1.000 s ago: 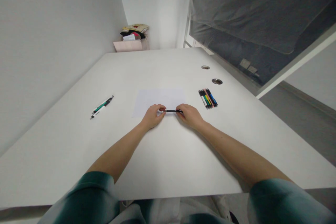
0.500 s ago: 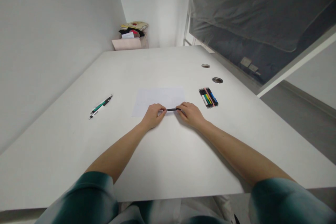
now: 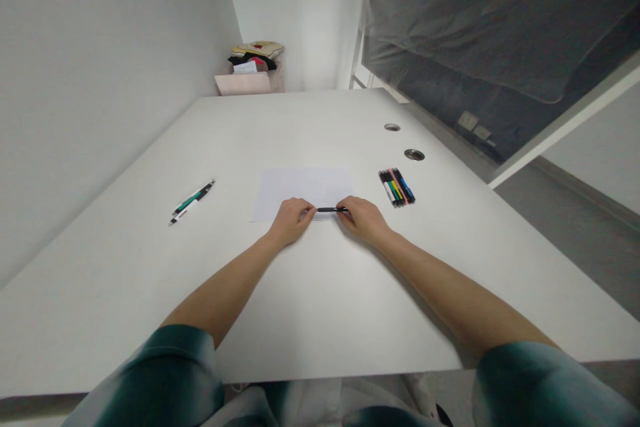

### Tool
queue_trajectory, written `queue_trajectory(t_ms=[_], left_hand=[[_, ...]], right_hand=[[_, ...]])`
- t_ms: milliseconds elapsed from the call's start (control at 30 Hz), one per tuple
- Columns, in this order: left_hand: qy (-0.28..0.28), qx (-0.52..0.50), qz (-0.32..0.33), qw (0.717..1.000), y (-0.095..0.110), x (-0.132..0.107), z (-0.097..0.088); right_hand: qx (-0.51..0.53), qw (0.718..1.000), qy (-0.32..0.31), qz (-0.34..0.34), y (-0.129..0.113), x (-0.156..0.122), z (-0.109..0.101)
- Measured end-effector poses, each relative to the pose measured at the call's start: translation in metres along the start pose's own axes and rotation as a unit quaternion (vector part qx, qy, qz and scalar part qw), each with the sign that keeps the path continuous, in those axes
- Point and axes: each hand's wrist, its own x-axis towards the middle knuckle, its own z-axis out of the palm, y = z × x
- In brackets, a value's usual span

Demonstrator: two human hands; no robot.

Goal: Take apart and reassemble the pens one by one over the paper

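A black pen (image 3: 327, 209) lies level between my two hands, over the near edge of a white sheet of paper (image 3: 305, 183). My left hand (image 3: 293, 220) pinches its left end between thumb and fingers. On the other side, my right hand (image 3: 363, 217) is closed on the right end. Fingertips cover both ends of the pen. The paper rests flat on the white table (image 3: 310, 300).
To the right lies a row of several coloured pens (image 3: 397, 187). Two pens (image 3: 192, 203) lie at the left. Two round metal-rimmed holes (image 3: 414, 155) (image 3: 393, 127) sit near the table's right edge. A box with cloth items (image 3: 245, 84) stands beyond the far edge.
Both hands keep hold of the pen in almost the same place. The right fingers have shifted very slightly at the pen's right end.
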Motion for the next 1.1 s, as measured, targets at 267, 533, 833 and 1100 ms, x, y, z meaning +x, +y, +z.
queue_trajectory(t_ms=[267, 533, 833, 1100], left_hand=[[0.014, -0.013, 0.014, 1.000, 0.0013, -0.0014, -0.0005], [0.003, 0.002, 0.007, 1.000, -0.0002, -0.0007, 0.0003], [0.013, -0.010, 0.038, 0.999, -0.0026, -0.0003, -0.0010], [0.008, -0.001, 0.024, 1.000, 0.0002, -0.0001, -0.0025]], right_hand=[[-0.003, 1.000, -0.007, -0.012, -0.0024, -0.0011, -0.0012], [-0.003, 1.000, -0.014, 0.027, -0.0017, -0.0007, 0.0005], [-0.015, 0.999, 0.016, -0.041, 0.0021, -0.0009, 0.0014], [-0.023, 0.999, 0.009, -0.036, -0.0020, -0.0017, -0.0003]])
